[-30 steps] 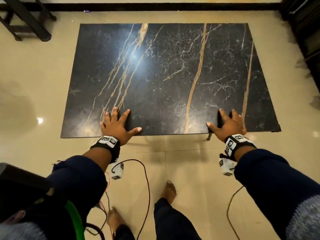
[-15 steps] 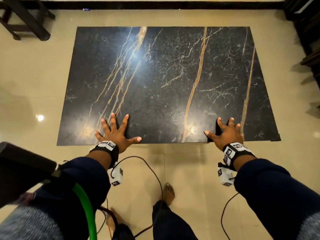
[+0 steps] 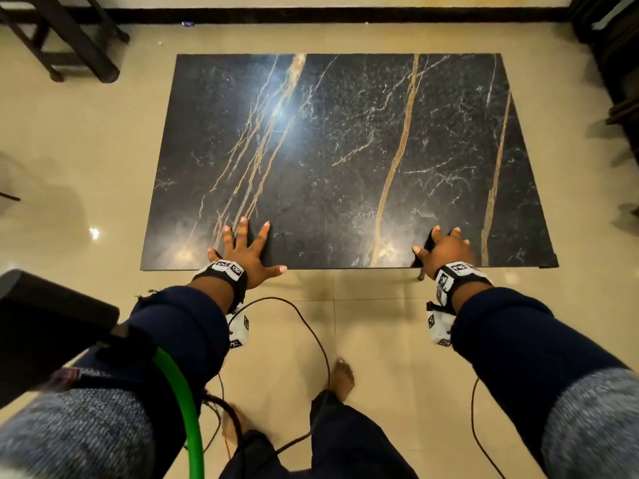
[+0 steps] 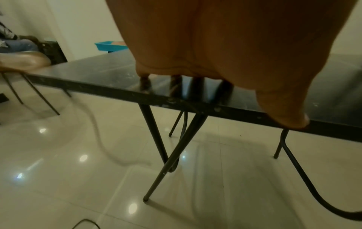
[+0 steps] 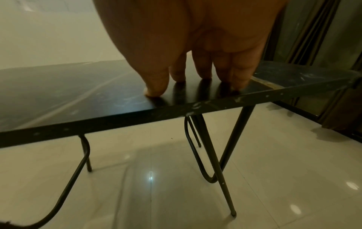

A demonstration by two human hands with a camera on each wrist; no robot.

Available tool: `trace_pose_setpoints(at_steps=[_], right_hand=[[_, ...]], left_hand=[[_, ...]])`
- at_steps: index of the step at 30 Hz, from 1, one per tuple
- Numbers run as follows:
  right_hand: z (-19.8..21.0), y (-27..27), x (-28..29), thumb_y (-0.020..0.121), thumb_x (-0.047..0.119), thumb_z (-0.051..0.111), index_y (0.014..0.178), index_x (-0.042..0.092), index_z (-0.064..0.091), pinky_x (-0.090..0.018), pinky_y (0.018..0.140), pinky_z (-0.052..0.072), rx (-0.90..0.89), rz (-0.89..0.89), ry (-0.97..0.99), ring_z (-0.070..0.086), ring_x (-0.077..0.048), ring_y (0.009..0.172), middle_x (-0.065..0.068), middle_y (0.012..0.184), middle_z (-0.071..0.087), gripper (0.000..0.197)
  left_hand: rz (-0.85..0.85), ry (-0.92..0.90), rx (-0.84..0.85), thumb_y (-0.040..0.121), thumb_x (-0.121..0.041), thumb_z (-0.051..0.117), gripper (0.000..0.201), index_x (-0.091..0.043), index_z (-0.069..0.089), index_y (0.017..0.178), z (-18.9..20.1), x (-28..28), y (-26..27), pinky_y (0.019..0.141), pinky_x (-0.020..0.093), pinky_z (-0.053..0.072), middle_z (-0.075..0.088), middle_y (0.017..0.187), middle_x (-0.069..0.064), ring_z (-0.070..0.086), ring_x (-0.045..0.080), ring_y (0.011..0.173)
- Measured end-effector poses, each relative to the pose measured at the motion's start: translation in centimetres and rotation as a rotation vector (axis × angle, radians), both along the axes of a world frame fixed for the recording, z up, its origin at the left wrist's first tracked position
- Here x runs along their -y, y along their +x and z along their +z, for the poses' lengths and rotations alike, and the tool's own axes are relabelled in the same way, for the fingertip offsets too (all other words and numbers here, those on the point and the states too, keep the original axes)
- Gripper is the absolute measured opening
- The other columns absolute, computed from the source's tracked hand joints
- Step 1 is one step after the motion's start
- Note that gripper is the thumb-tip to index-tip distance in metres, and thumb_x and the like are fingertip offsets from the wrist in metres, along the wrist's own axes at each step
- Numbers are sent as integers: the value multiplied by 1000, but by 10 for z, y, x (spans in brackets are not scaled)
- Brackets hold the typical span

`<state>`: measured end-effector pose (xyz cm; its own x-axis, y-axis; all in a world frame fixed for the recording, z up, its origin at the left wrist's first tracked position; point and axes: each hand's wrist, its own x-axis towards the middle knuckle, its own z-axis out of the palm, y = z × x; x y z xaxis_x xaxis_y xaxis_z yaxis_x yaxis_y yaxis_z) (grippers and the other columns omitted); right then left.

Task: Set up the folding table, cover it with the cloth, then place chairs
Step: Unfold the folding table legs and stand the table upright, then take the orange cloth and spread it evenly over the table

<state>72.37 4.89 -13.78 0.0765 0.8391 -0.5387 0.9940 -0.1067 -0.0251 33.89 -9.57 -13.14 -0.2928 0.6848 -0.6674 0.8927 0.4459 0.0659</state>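
The folding table [image 3: 345, 150] stands upright on the floor, its black marble-look top with gold veins facing me. My left hand [image 3: 247, 248] lies flat on the near edge at the left, fingers spread and straight. My right hand [image 3: 446, 248] rests on the near edge at the right, fingertips [image 5: 237, 83] touching the top. Thin black metal legs [image 4: 156, 139] [image 5: 225, 155] stand crossed under the tabletop [image 4: 98, 69] [image 5: 58, 93]. No cloth shows in any view.
A dark wooden frame [image 3: 69, 39] stands at the far left, dark furniture [image 3: 615, 63] at the far right. A chair with thin legs [image 4: 25, 69] sits left of the table, a blue tray [image 4: 109, 45] beyond it. Cables [image 3: 311, 333] trail over the glossy floor by my feet.
Both hands stay pressed on the near edge. The table has shifted a little away from me and my view has risen.
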Motion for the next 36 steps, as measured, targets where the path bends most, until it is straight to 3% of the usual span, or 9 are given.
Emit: trace_pose_setpoints(at_steps=[3, 5, 8, 10, 12, 15, 18, 25, 36], right_hand=[[5, -22, 20, 95, 55, 55, 151, 20, 40, -55, 107, 44, -5, 35, 5, 40, -49, 136, -20, 155, 33, 68], [14, -39, 33, 91, 57, 61, 132, 17, 57, -48, 95, 50, -18, 66, 13, 55, -43, 118, -19, 139, 49, 57], [32, -73, 41, 87, 50, 70, 97, 19, 73, -31, 68, 48, -48, 129, -4, 61, -27, 78, -9, 102, 71, 32], [43, -104, 44, 86, 47, 72, 85, 19, 72, -27, 58, 45, -42, 152, -19, 60, -23, 67, -7, 89, 73, 28], [52, -142, 50, 88, 48, 70, 92, 17, 73, -29, 64, 50, -37, 217, -46, 64, -26, 75, -8, 96, 74, 31], [62, -203, 69, 92, 51, 65, 114, 19, 74, -33, 83, 52, -86, 337, -84, 66, -30, 103, -6, 114, 73, 40], [68, -270, 100, 95, 53, 60, 121, 18, 72, -33, 89, 52, -84, 444, -153, 64, -29, 109, -4, 122, 70, 45], [81, -418, 156, 92, 48, 67, 129, 24, 69, -37, 103, 50, -151, 581, -275, 62, -26, 118, -1, 131, 68, 44], [92, -567, 129, 90, 51, 68, 134, 21, 65, -33, 105, 47, -195, 630, -223, 59, -24, 125, -3, 138, 63, 53]], left_hand=[[-160, -57, -30, 79, -75, 63, 110, -51, -13, 154, 18, 11, -10, 119, 63, 23, -23, 166, -2, -2, 39, 154], [-239, -94, -37, 84, -70, 62, 103, -44, -3, 159, 32, 13, -17, 118, 50, 32, -11, 169, 1, 21, 37, 152], [-167, -86, 54, 88, -66, 61, 89, -34, 20, 160, 45, 18, -28, 116, 42, 34, 15, 168, 0, 35, 30, 147], [-98, -49, 100, 87, -64, 64, 79, -32, 37, 155, 49, 29, -42, 112, 40, 40, 40, 159, 0, 46, 28, 139], [-107, -29, 121, 88, -61, 65, 75, -30, 43, 152, 51, 43, -62, 111, 39, 41, 45, 155, 1, 48, 28, 137], [-170, -37, 121, 91, -61, 60, 79, -24, 35, 156, 52, 66, -96, 118, 41, 34, 22, 166, 4, 36, 30, 146], [-153, -21, 147, 89, -62, 63, 83, -24, 34, 157, 44, 94, -143, 120, 42, 31, 11, 169, 0, 30, 28, 149], [39, -35, 293, 85, -63, 67, 73, -29, 48, 148, 57, 161, -263, 110, 31, 40, 54, 147, 0, 53, 21, 133], [376, 127, 354, 88, -61, 66, 69, -27, 50, 146, 104, 196, -429, 110, 32, 40, 60, 142, 2, 57, 18, 130]])
